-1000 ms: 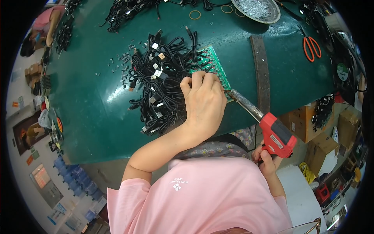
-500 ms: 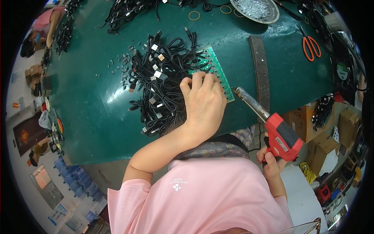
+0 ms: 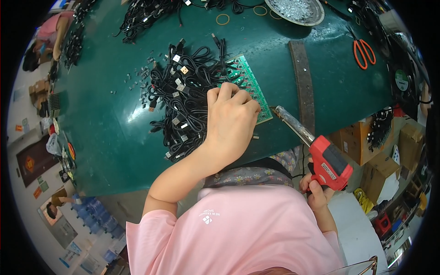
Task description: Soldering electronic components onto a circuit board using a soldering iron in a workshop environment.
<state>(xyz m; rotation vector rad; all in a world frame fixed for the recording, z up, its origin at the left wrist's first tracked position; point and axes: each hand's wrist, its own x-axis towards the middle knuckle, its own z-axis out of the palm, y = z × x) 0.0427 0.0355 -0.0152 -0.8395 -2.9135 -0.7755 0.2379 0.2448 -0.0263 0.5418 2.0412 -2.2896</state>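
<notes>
My left hand [image 3: 233, 120] is curled, palm down, over the near end of a green circuit board panel [image 3: 251, 79]. Its fingertips are pinched together, and whatever they hold is hidden beneath. A heap of black USB cables [image 3: 185, 87] lies against the board's left side, some wire ends resting on it. In my right hand [image 3: 316, 191] is a red and black soldering gun [image 3: 331, 162], gripped by its handle. The gun's metal nozzle points up and left, its tip close to the board's near right corner. A small metal plug [image 3: 255, 137] shows just right of my left hand.
Small loose parts [image 3: 144, 75] are scattered left of the cables. A dark strap [image 3: 302, 82] crosses the green table [image 3: 110, 156] to the right, near orange-handled scissors [image 3: 363, 52]. A metal bowl of small clear pieces [image 3: 298, 10] and rubber bands [image 3: 222, 19] sit at the far side.
My left hand has drawn slightly left and nearer, uncovering a small metal plug beside it. The soldering gun has shifted slightly left with the view, its tip still near the board's corner.
</notes>
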